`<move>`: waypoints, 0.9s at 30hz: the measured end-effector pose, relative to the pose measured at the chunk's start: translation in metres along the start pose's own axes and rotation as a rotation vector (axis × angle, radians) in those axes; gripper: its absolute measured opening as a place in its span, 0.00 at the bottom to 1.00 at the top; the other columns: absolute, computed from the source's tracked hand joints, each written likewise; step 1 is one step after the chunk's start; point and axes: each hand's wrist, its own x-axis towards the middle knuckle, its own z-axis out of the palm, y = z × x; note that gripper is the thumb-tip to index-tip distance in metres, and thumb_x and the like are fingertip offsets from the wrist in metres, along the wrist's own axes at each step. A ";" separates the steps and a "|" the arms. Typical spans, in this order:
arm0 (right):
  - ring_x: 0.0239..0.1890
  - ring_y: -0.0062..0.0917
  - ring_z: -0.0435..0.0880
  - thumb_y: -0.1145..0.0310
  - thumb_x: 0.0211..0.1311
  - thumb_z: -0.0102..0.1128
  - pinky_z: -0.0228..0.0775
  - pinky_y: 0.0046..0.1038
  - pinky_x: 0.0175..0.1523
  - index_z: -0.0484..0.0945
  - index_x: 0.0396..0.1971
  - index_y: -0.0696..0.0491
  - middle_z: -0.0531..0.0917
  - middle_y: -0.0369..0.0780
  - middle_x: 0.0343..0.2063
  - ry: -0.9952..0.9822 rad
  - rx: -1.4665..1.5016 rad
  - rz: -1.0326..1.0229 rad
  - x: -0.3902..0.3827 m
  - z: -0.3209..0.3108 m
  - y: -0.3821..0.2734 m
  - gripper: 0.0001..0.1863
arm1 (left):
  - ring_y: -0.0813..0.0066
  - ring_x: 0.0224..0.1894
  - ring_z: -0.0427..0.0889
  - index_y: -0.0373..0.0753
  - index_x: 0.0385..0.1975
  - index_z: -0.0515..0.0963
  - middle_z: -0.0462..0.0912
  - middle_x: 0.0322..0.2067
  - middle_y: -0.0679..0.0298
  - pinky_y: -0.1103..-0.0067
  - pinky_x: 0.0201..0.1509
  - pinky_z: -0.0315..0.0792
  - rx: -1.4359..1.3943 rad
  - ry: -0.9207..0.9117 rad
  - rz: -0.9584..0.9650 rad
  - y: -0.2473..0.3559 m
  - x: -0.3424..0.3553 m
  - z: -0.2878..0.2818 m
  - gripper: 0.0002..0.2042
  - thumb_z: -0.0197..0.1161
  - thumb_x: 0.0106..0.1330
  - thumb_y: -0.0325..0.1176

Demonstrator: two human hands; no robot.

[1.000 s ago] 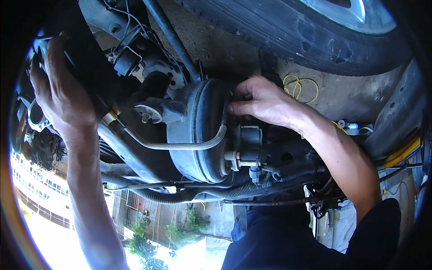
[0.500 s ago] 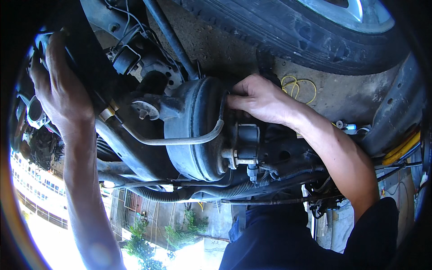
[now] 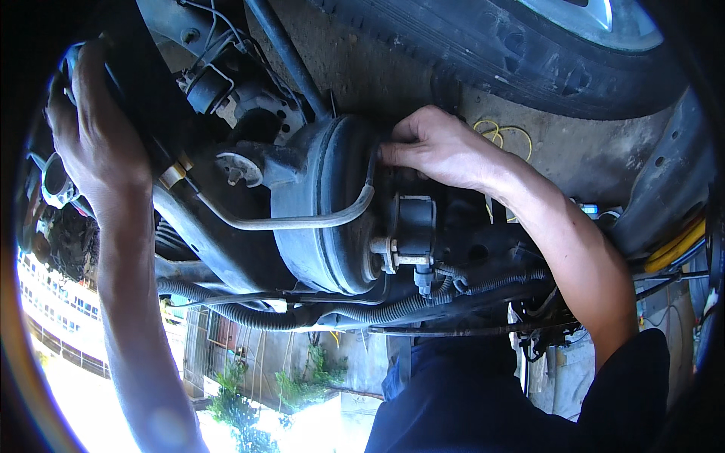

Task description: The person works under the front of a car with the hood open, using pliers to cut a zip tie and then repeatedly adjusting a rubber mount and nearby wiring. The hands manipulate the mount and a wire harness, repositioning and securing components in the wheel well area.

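A big dark round canister (image 3: 302,226) with a raised seam sits in the middle of the undercarriage. A bent grey metal pipe (image 3: 294,222) runs across it from a brass-coloured fitting (image 3: 174,175). At the canister's upper right, my right hand (image 3: 445,147) pinches the upturned end of this pipe between thumb and fingers; the contact is partly hidden. On the far left my left hand (image 3: 109,143) reaches up beside a dark beam (image 3: 143,83), its fingers bent around a bluish metallic part that I cannot make out. Its fingertips are largely hidden.
A tyre (image 3: 521,60) fills the upper right. Below the canister runs a ribbed black conduit (image 3: 249,315). A black cylindrical part (image 3: 415,226) is bolted beside it. Yellow cable (image 3: 495,130) lies on the ground, and a steel frame rail (image 3: 664,158) stands at right.
The view has shifted slightly, so the canister and pipe appear a little higher and further left. My right hand appears slightly higher, still at the pipe's end. My left hand keeps its place.
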 end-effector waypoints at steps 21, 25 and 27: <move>0.30 0.18 0.80 0.62 0.73 0.69 0.71 0.29 0.38 0.88 0.37 0.60 0.85 0.37 0.26 0.002 0.060 -0.043 0.002 0.004 0.006 0.15 | 0.45 0.52 0.88 0.40 0.69 0.73 0.83 0.55 0.43 0.62 0.45 0.89 0.195 0.079 0.115 -0.014 0.003 0.005 0.19 0.51 0.83 0.34; 0.31 0.17 0.80 0.64 0.73 0.68 0.72 0.27 0.38 0.88 0.38 0.60 0.86 0.37 0.27 0.043 0.114 -0.033 0.001 0.009 0.006 0.13 | 0.45 0.53 0.88 0.40 0.69 0.74 0.85 0.54 0.44 0.62 0.47 0.89 0.307 0.129 0.264 -0.020 0.004 0.007 0.20 0.58 0.80 0.35; 0.31 0.17 0.81 0.64 0.72 0.68 0.71 0.26 0.37 0.88 0.38 0.61 0.86 0.37 0.27 0.023 0.189 0.004 0.000 0.008 0.004 0.13 | 0.44 0.54 0.87 0.40 0.69 0.74 0.85 0.54 0.45 0.61 0.48 0.89 0.309 0.135 0.230 -0.023 0.003 0.009 0.21 0.61 0.79 0.35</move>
